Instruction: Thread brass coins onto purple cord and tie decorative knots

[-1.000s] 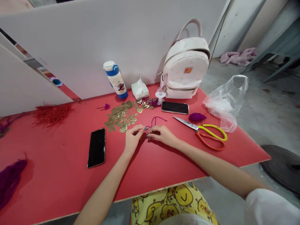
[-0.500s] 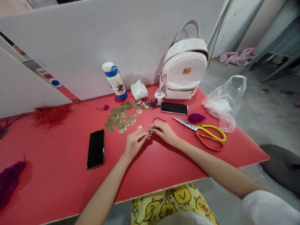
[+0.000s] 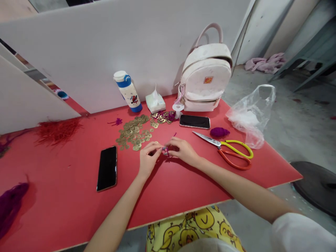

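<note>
My left hand [image 3: 147,158] and my right hand [image 3: 182,150] meet fingertip to fingertip over the red table [image 3: 170,185]. Both pinch a short purple cord [image 3: 168,151] between them; one end of it sticks up by my right fingers. A brass coin seems to sit under my left fingertips, but I cannot make it out clearly. Just beyond the hands lies a pile of brass coins [image 3: 133,131].
A black phone [image 3: 107,168] lies left of my hands, another phone [image 3: 194,121] behind them. Scissors [image 3: 228,149] and a purple yarn ball [image 3: 219,132] lie to the right, a plastic bag [image 3: 252,115] at the edge. A bottle [image 3: 127,91], tissues [image 3: 155,102] and a backpack [image 3: 204,82] stand at the back.
The loose loop of purple cord behind my right hand has been drawn in until only a short end shows. Both hands stayed together at the same spot.
</note>
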The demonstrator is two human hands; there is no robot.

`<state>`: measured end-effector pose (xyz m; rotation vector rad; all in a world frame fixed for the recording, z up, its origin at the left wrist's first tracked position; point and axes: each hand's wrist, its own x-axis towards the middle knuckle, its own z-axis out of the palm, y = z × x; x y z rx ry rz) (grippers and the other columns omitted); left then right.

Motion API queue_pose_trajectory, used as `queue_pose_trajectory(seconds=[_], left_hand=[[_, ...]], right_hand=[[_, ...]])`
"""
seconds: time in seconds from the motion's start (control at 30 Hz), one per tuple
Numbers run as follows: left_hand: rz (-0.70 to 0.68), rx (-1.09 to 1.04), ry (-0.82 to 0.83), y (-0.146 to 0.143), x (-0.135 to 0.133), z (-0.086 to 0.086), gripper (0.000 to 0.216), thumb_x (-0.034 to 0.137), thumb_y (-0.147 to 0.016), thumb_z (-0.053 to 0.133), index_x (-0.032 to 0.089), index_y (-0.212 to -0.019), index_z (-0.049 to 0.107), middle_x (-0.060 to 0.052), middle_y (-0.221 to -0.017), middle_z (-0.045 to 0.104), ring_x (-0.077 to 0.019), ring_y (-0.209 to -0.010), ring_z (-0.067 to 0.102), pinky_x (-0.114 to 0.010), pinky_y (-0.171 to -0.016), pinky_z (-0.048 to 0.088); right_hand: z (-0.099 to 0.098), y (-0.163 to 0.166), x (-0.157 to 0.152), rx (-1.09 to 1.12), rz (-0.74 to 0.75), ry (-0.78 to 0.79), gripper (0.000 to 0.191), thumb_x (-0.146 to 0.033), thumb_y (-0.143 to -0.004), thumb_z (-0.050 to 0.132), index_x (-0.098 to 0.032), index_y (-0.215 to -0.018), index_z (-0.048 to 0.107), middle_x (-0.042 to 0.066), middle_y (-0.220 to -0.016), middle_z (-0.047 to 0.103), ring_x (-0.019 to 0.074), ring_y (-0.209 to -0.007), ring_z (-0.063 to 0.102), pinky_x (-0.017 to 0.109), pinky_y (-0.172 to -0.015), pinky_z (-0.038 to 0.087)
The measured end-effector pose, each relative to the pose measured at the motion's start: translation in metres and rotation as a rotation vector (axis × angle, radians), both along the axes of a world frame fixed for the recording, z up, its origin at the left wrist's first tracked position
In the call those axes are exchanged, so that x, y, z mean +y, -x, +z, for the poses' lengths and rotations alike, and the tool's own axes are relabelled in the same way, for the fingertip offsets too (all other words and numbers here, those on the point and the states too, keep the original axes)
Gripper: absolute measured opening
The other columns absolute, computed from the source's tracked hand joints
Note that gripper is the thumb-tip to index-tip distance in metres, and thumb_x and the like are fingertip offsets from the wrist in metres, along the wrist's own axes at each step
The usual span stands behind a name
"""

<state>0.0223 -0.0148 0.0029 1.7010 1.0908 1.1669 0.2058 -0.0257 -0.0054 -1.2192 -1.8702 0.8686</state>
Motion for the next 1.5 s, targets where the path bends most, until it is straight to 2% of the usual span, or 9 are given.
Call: queue_pose_trajectory(seconds=[0.13, 0.2, 0.33, 0.47, 0.6, 0.77, 0.9, 1.17, 1.5], left_hand=[[-0.062, 0.032, -0.012, -0.002, -0.002, 0.0, 0.01, 0.022, -0.08, 0.068, 0.019, -0.076, 0.076, -0.004, -0.076, 0.065, -0.0145, -0.071, 0.059, -0.024, -0.063, 0.045], [-0.091, 0.031, -0.005, -0.002, -0.003, 0.001, 0.011, 0.023, -0.081, 0.067, 0.02, -0.076, 0.077, -0.004, -0.076, 0.064, -0.014, -0.071, 0.058, -0.024, -0.062, 0.044], [-0.102, -0.015, 0.027, -0.001, -0.002, 0.006, 0.013, 0.029, -0.079, 0.07, 0.02, -0.072, 0.076, -0.005, -0.085, 0.065, -0.0088, -0.056, 0.05, -0.023, -0.051, 0.039], [-0.198, -0.083, 0.115, 0.001, -0.003, 0.01, 0.024, 0.039, -0.076, 0.074, 0.018, -0.064, 0.075, -0.012, -0.105, 0.07, -0.0067, -0.048, 0.047, -0.025, -0.047, 0.039], [-0.33, -0.276, 0.338, 0.001, -0.003, 0.003, 0.038, 0.053, -0.07, 0.075, 0.015, -0.062, 0.073, -0.013, -0.082, 0.071, -0.006, -0.039, 0.043, -0.025, -0.04, 0.038], [-0.068, -0.307, 0.335, -0.002, 0.002, -0.003, 0.031, 0.047, -0.07, 0.077, 0.017, -0.07, 0.075, -0.008, -0.081, 0.07, -0.0039, -0.04, 0.041, -0.023, -0.04, 0.037], [0.158, -0.219, 0.298, -0.003, 0.004, 0.001, 0.025, 0.04, -0.07, 0.076, 0.016, -0.072, 0.075, -0.006, -0.08, 0.071, -0.0046, -0.041, 0.043, -0.021, -0.041, 0.038], [0.193, -0.198, 0.253, -0.002, 0.003, -0.001, 0.021, 0.035, -0.071, 0.074, 0.015, -0.075, 0.076, -0.005, -0.069, 0.07, -0.0096, -0.049, 0.051, -0.02, -0.046, 0.041], [0.207, -0.183, 0.227, -0.005, 0.001, 0.003, 0.022, 0.037, -0.073, 0.073, 0.015, -0.074, 0.076, -0.003, -0.066, 0.065, -0.006, -0.045, 0.039, -0.019, -0.043, 0.034]], right_hand=[[0.004, -0.001, -0.001, 0.179, -0.041, -0.003, 0.019, -0.024, -0.083, 0.065, -0.021, -0.101, 0.061, 0.0, -0.089, 0.06, 0.0131, -0.073, 0.054, 0.024, -0.067, 0.041], [0.008, -0.001, -0.002, 0.249, -0.047, -0.004, 0.012, -0.029, -0.091, 0.053, -0.019, -0.085, 0.058, -0.001, -0.079, 0.056, 0.0122, -0.067, 0.051, 0.024, -0.064, 0.04], [0.009, -0.002, 0.001, 0.241, -0.13, 0.016, 0.04, -0.041, -0.095, 0.042, -0.02, -0.061, 0.038, -0.003, -0.059, 0.04, 0.0115, -0.058, 0.039, 0.024, -0.056, 0.032], [0.005, -0.005, 0.008, 0.383, -0.183, 0.199, 0.043, -0.05, -0.091, 0.046, -0.021, -0.061, 0.036, -0.005, -0.053, 0.034, 0.0101, -0.049, 0.032, 0.024, -0.047, 0.027], [0.001, -0.013, 0.017, 0.697, -0.272, 0.371, 0.044, -0.052, -0.083, 0.056, -0.022, -0.061, 0.034, -0.008, -0.053, 0.029, 0.0066, -0.043, 0.024, 0.021, -0.041, 0.021], [0.003, -0.021, 0.023, 0.928, -0.358, 0.371, 0.04, -0.055, -0.081, 0.061, -0.022, -0.072, 0.039, -0.008, -0.06, 0.032, 0.005, -0.042, 0.025, 0.02, -0.039, 0.018], [0.009, -0.013, 0.013, 0.809, -0.306, 0.233, 0.031, -0.05, -0.081, 0.064, -0.021, -0.085, 0.051, -0.007, -0.062, 0.039, 0.0058, -0.045, 0.03, 0.02, -0.042, 0.026], [0.005, 0.008, -0.012, 0.002, 0.082, -0.096, 0.021, -0.032, -0.09, 0.061, -0.024, -0.103, 0.074, 0.0, -0.075, 0.06, 0.0096, -0.059, 0.05, 0.022, -0.06, 0.036], [0.007, 0.005, -0.013, 0.142, -0.091, -0.102, 0.025, -0.026, -0.088, 0.055, -0.019, -0.11, 0.064, -0.002, -0.066, 0.053, 0.0113, -0.054, 0.043, 0.023, -0.056, 0.036]])
